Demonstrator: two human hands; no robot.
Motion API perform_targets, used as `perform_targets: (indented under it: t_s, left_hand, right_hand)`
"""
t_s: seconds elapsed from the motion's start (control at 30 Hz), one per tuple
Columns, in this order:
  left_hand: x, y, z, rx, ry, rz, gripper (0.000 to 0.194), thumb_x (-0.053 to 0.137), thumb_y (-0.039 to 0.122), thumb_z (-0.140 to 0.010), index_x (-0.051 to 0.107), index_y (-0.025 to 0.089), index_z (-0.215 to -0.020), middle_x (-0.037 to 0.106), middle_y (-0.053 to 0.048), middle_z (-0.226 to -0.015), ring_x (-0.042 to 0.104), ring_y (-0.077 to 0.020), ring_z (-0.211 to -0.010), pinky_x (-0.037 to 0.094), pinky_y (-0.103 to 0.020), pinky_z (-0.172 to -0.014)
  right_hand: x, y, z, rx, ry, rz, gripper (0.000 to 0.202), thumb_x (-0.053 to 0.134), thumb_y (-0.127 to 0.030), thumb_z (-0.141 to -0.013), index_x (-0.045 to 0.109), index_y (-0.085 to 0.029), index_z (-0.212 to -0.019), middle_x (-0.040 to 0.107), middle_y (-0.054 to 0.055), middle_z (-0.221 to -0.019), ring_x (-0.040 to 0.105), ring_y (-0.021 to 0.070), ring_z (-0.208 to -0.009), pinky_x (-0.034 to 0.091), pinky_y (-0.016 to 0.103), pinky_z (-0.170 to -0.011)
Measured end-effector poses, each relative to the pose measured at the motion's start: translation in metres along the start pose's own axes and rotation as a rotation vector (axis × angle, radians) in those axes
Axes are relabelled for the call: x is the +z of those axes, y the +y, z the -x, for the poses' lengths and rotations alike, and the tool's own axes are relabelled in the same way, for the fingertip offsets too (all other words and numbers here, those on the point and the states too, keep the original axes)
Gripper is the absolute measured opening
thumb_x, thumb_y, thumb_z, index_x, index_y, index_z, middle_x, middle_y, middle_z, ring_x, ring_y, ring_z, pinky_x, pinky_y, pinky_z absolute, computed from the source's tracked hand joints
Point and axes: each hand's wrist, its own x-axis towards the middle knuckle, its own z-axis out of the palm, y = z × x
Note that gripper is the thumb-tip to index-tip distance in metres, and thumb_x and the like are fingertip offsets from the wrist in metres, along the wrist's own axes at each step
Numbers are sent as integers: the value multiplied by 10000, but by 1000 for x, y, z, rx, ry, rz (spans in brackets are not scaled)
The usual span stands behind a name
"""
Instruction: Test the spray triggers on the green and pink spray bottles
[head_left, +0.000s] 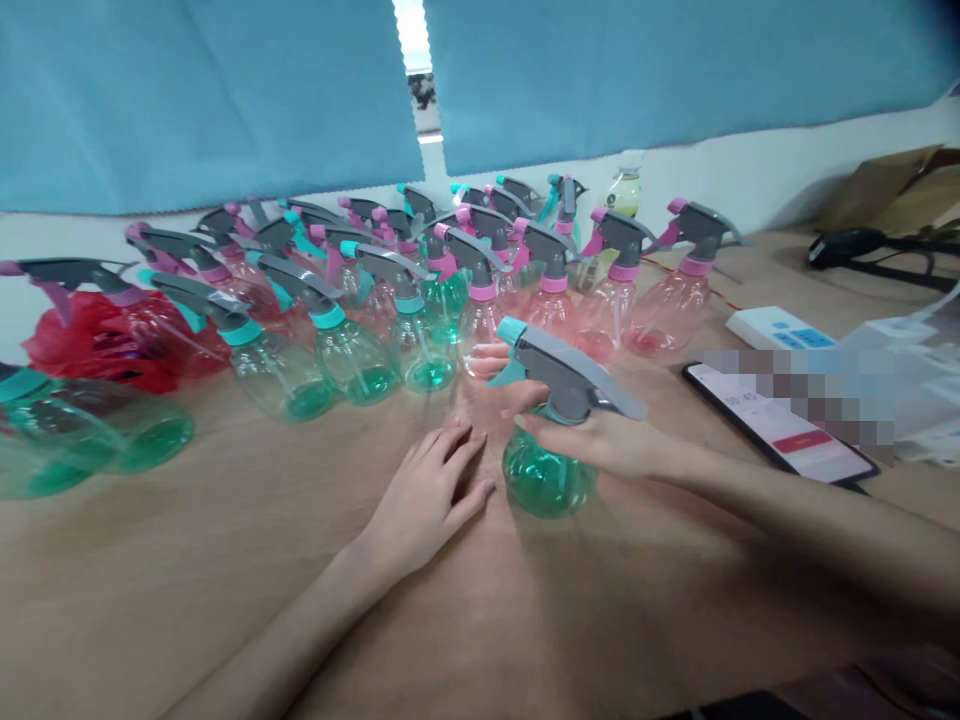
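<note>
My right hand [626,447] is wrapped round the neck of a green spray bottle [550,482] with a grey and turquoise trigger head. The bottle is upright near the middle of the table, its nozzle pointing left. Some fingers show behind it, near the trigger. To its left, my left hand [420,500] lies on the tabletop, palm down, fingers stretched out and holding nothing. Just beyond the hands stand a clear spray bottle with a pink collar [481,320] and a green one with a turquoise collar [426,365].
Several more green and pink spray bottles stand in rows across the wooden table [247,540]. A red plastic bag [97,345] lies at the left. Rightward are a phone [757,410], a white power strip [780,328] and black glasses [874,248]. Blue curtains [225,90] hang behind.
</note>
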Motion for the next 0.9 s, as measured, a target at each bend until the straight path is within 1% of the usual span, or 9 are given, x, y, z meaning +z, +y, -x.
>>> perform_targets:
  t_s: [0.13, 0.33, 0.5, 0.63, 0.8, 0.9]
  left_hand:
    - [-1, 0, 0, -4, 3, 9, 453, 498, 393, -974, 512, 143, -1352, 518, -150, -1402, 442, -315, -1314, 390, -493, -1065]
    - [0, 0, 0, 3, -2, -3, 460, 499, 390, -979, 506, 125, -1355, 513, -158, -1405, 440, -308, -1313, 393, -493, -1061]
    - [0, 0, 0, 3, -1, -2, 459, 502, 391, -978, 503, 130, -1356, 513, -152, -1408, 434, -304, -1319, 388, -491, -1066]
    - [0, -1, -1, 6, -6, -12, 455, 500, 386, -980, 507, 124, -1352, 520, -153, -1399, 436, -301, -1315, 391, -490, -1063]
    - [0, 0, -1, 10, -2, -19, 458, 511, 379, -976, 508, 115, -1351, 523, -158, -1394, 439, -305, -1312, 396, -489, -1060]
    - [-1, 0, 0, 12, 3, -17, 460, 509, 384, -976, 512, 111, -1345, 523, -163, -1393, 441, -309, -1312, 397, -494, -1059]
  right_hand:
    - [1, -1, 0, -1, 29, 19, 45, 491, -255, -751, 534, -246, -742, 606, -4, -711, 613, 179, -725, 554, 363, -782]
    - [2, 1, 0, 18, 24, 21, 53, 490, -271, -744, 540, -255, -746, 620, 1, -727, 609, 184, -706, 558, 354, -713]
    - [2, 1, 0, -5, 39, 16, 41, 505, -241, -740, 543, -257, -741, 642, 10, -767, 636, 203, -794, 554, 381, -787]
    - [1, 1, 1, 3, 44, 27, 33, 511, -245, -738, 540, -257, -729, 627, 1, -723, 620, 189, -740, 552, 360, -747]
    - [1, 2, 1, 14, 40, 32, 32, 515, -244, -743, 543, -258, -734, 623, 4, -712, 638, 210, -809, 548, 365, -747]
    - [1, 3, 2, 35, 33, 45, 33, 520, -251, -762, 550, -254, -749, 629, 2, -721, 641, 204, -783, 550, 362, -739]
